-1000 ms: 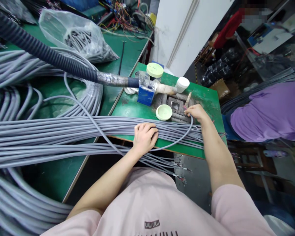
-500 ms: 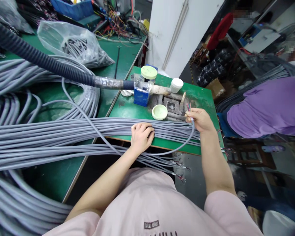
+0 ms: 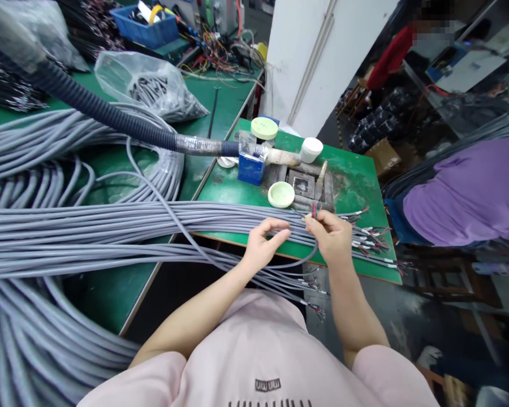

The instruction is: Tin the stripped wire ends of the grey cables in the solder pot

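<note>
My right hand (image 3: 334, 237) pinches the end of a grey cable (image 3: 307, 259), and its thin red and dark wires (image 3: 314, 210) stick up past the fingertips. The cable curves down and left from my fingers. To the left, my left hand (image 3: 263, 242) hovers over the bundle of grey cables (image 3: 220, 217), thumb and fingers apart, with nothing between them. Stripped wire ends (image 3: 373, 240) of the bundle spread out beyond my right hand. More cable ends (image 3: 316, 308) hang below the table edge.
Behind the bundle are a soldering pot (image 3: 302, 185), a pale green lid (image 3: 281, 194), a white jar (image 3: 311, 150) and a blue box (image 3: 251, 168). A ribbed hose (image 3: 123, 123) crosses the table. A person in purple (image 3: 479, 195) is at the right.
My right hand has come down and left with the cable end. My left hand has lifted off the bundle, moved right and opened. The view has shifted slightly.
</note>
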Demonstrator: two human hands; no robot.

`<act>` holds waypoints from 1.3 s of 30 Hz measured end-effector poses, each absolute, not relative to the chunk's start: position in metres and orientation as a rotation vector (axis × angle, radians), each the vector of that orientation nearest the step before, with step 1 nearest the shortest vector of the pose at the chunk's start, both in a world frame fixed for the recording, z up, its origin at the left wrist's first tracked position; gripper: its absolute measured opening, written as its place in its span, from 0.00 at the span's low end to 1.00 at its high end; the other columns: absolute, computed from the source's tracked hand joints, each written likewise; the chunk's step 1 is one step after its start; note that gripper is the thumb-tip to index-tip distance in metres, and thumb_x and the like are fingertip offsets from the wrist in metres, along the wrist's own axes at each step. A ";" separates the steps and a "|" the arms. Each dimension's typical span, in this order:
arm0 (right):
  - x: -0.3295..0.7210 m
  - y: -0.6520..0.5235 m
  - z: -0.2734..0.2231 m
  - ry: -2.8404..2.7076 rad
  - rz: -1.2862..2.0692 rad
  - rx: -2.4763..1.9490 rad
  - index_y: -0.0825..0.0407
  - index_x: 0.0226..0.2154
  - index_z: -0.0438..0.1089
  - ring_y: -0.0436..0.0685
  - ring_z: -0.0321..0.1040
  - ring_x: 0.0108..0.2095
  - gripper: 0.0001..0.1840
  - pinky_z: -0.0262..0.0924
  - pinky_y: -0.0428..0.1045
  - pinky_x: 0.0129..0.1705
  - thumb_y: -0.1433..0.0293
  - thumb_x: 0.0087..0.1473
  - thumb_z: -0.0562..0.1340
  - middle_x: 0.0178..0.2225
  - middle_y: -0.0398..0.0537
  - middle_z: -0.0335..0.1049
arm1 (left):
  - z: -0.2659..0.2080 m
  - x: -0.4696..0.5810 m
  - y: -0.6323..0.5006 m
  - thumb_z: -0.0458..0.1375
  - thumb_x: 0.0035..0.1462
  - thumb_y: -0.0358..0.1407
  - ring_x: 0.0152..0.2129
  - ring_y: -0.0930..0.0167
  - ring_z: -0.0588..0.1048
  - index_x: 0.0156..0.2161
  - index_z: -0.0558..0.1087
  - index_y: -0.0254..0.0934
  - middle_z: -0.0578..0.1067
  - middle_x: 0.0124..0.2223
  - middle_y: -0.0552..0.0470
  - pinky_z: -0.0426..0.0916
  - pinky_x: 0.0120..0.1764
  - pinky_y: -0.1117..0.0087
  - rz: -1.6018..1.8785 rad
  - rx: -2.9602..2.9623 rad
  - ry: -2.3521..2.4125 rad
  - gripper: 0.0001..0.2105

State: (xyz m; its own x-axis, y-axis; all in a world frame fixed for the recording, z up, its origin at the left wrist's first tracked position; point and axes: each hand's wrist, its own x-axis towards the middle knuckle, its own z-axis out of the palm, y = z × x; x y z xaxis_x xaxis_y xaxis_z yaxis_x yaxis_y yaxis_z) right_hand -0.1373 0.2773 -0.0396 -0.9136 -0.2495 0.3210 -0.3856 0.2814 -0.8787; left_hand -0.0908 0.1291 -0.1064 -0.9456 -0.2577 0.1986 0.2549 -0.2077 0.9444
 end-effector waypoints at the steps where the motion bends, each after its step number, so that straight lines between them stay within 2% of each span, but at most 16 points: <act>1: -0.131 0.274 -0.041 -2.418 1.657 0.622 0.52 0.22 0.67 0.49 0.59 0.24 0.12 0.54 0.46 0.29 0.66 0.53 0.63 0.22 0.40 0.64 | -0.102 -0.090 0.135 0.66 0.50 0.42 0.34 0.70 0.75 0.36 0.76 0.38 0.77 0.36 0.51 0.68 0.42 0.66 -2.415 0.057 -1.588 0.11; 4: -0.119 0.269 -0.043 -2.432 1.523 0.680 0.51 0.21 0.64 0.50 0.58 0.25 0.14 0.54 0.47 0.30 0.66 0.55 0.62 0.22 0.40 0.61 | -0.092 -0.089 0.147 0.70 0.44 0.42 0.31 0.73 0.74 0.34 0.76 0.38 0.77 0.34 0.53 0.68 0.41 0.70 -2.728 0.150 -1.218 0.14; 8: -0.115 0.267 -0.044 -2.468 1.463 0.723 0.50 0.21 0.63 0.51 0.58 0.24 0.14 0.55 0.47 0.30 0.65 0.56 0.61 0.22 0.40 0.61 | -0.086 -0.088 0.150 0.71 0.41 0.40 0.26 0.77 0.70 0.28 0.74 0.36 0.74 0.29 0.55 0.67 0.36 0.74 -2.788 0.225 -1.055 0.13; 15: -0.116 0.270 -0.051 -2.517 1.577 0.659 0.51 0.21 0.65 0.51 0.60 0.25 0.14 0.56 0.47 0.31 0.64 0.55 0.62 0.22 0.40 0.63 | -0.085 -0.087 0.151 0.71 0.40 0.39 0.25 0.77 0.69 0.26 0.73 0.35 0.73 0.27 0.56 0.66 0.34 0.74 -2.728 0.286 -1.083 0.13; 23: -0.112 0.263 -0.054 -2.402 1.810 0.415 0.51 0.23 0.68 0.50 0.57 0.22 0.13 0.54 0.46 0.26 0.63 0.55 0.62 0.19 0.39 0.62 | -0.079 -0.088 0.155 0.70 0.41 0.40 0.24 0.77 0.70 0.27 0.73 0.35 0.73 0.26 0.56 0.67 0.34 0.74 -2.731 0.288 -1.084 0.14; 27: -0.111 0.260 -0.055 -2.373 1.822 0.388 0.50 0.24 0.68 0.50 0.57 0.22 0.12 0.55 0.46 0.26 0.63 0.55 0.62 0.19 0.40 0.61 | -0.079 -0.089 0.156 0.69 0.42 0.40 0.24 0.76 0.70 0.27 0.72 0.35 0.72 0.25 0.56 0.67 0.34 0.73 -2.722 0.258 -1.112 0.13; 32: -0.114 0.262 -0.057 -2.381 1.784 0.423 0.50 0.23 0.65 0.49 0.52 0.21 0.14 0.50 0.46 0.24 0.62 0.56 0.62 0.19 0.39 0.57 | -0.081 -0.091 0.151 0.68 0.44 0.39 0.25 0.76 0.69 0.28 0.72 0.35 0.72 0.26 0.56 0.66 0.34 0.74 -2.672 0.230 -1.197 0.12; 39: -0.116 0.263 -0.059 -2.424 1.732 0.377 0.51 0.24 0.67 0.49 0.54 0.21 0.14 0.51 0.46 0.24 0.60 0.54 0.63 0.20 0.39 0.59 | -0.082 -0.093 0.145 0.67 0.46 0.44 0.24 0.75 0.69 0.26 0.71 0.35 0.72 0.24 0.55 0.65 0.33 0.73 -2.567 0.226 -1.301 0.15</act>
